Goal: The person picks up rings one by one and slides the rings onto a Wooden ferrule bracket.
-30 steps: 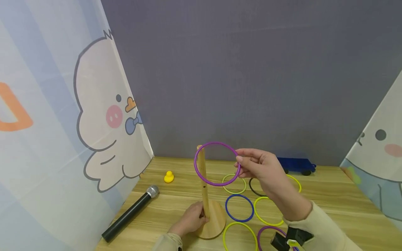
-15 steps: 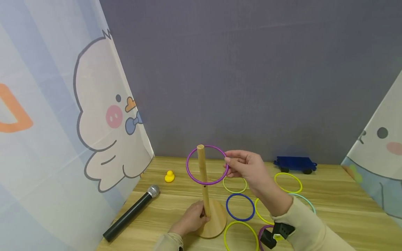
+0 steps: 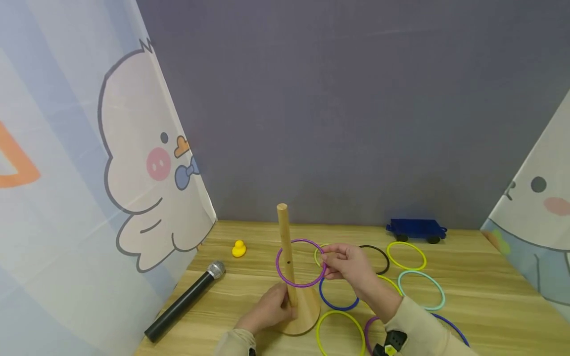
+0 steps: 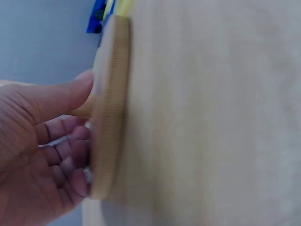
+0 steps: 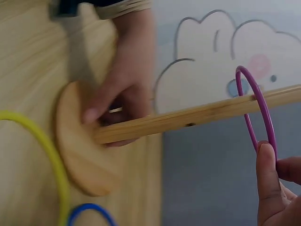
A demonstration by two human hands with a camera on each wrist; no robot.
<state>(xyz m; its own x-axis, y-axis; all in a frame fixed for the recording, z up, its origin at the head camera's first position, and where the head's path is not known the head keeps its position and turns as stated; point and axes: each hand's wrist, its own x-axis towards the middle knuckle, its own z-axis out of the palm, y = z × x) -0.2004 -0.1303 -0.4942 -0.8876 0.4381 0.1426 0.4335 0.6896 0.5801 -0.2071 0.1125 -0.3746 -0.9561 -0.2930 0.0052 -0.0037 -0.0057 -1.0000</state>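
A round wooden post [image 3: 283,220] stands upright on a disc base [image 3: 308,316] in the head view. Low on the post, just above the base, my left hand [image 3: 268,309] grips it between thumb and curled fingers, as the left wrist view also shows. My right hand [image 3: 354,269] pinches a purple ring [image 3: 302,286] by its right side, thumb against fingers. That ring encircles the post around its middle, well above the base. In the right wrist view the post [image 5: 221,110] passes through the purple ring [image 5: 268,122].
Several loose rings lie right of the base, among them a blue ring [image 3: 340,309], a yellow ring [image 3: 342,312] and a teal ring [image 3: 443,299]. A microphone [image 3: 182,305] and a rubber duck [image 3: 239,249] lie to the left. A blue toy wagon [image 3: 416,229] stands at the back.
My right hand has moved the purple ring left and then down; the post's top now stands above the ring. The left hand stays at the foot of the post.
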